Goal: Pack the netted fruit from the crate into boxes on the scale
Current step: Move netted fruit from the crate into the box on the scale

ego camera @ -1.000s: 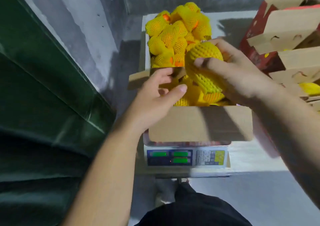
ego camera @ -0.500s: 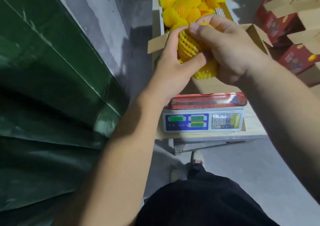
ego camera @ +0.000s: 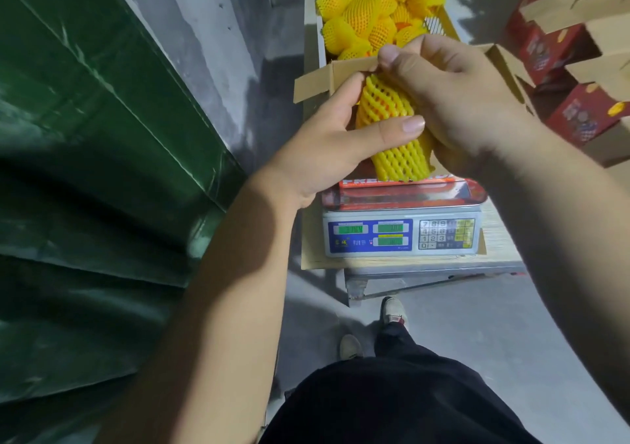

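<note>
Midway through packing, by the look of it: one netted fruit (ego camera: 392, 126) held above the open box (ego camera: 344, 75) on the scale (ego camera: 402, 235), gripped by the left hand (ego camera: 341, 136) with thumb across the net, while the right hand (ego camera: 456, 102) pinches the net's top end with curled fingers (ego camera: 392, 56). Still plenty left in the crate (ego camera: 320, 41) behind, heaped with yellow-netted fruit (ego camera: 368, 10). Box contents hidden behind the hands, so fill level impossible to judge. Red print on the box front cut off, reading roughly "PRE…"; scale digits too blurred to read, keypad numerals 0–9 visible. Red cartons (ego camera: 579, 116) stacked at right.
</note>
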The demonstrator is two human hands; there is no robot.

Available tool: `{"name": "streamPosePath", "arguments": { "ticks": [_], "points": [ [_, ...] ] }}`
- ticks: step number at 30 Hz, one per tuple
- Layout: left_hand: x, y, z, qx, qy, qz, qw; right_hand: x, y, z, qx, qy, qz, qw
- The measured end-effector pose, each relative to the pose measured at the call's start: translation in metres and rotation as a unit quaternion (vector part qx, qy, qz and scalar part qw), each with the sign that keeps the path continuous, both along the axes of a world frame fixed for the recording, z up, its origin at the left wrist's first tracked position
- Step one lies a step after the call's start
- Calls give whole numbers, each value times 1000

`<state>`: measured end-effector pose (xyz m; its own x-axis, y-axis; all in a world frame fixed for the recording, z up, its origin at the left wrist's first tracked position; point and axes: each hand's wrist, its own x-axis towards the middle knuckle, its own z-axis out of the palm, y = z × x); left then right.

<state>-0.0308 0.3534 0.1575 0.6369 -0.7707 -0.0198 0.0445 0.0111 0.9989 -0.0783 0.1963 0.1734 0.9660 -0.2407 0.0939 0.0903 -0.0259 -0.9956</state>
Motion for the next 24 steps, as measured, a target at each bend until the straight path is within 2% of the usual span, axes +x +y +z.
{"name": "streamPosePath", "arguments": {
  "ticks": [3,6,10,12,16,24],
  "points": [
    [0,-1,2,14,-17,5,1000,0,1,2,19,-14,-25,999],
    [-4,-4,0,2,-32,59,998,0,5,3,59,9,-48,997],
    [-8,-6,-5,6,-60,159,985,0,9,-1,71,109,-21,991],
    [-10,-9,-7,6,-79,204,976,-1,13,-4,122,158,26,979],
    [-15,-17,-8,-25,-82,247,965,1,28,-4,214,133,54,966],
    [1,-24,-14,-9,-131,261,956,5,23,-17,219,153,129,955]
  ]
}}
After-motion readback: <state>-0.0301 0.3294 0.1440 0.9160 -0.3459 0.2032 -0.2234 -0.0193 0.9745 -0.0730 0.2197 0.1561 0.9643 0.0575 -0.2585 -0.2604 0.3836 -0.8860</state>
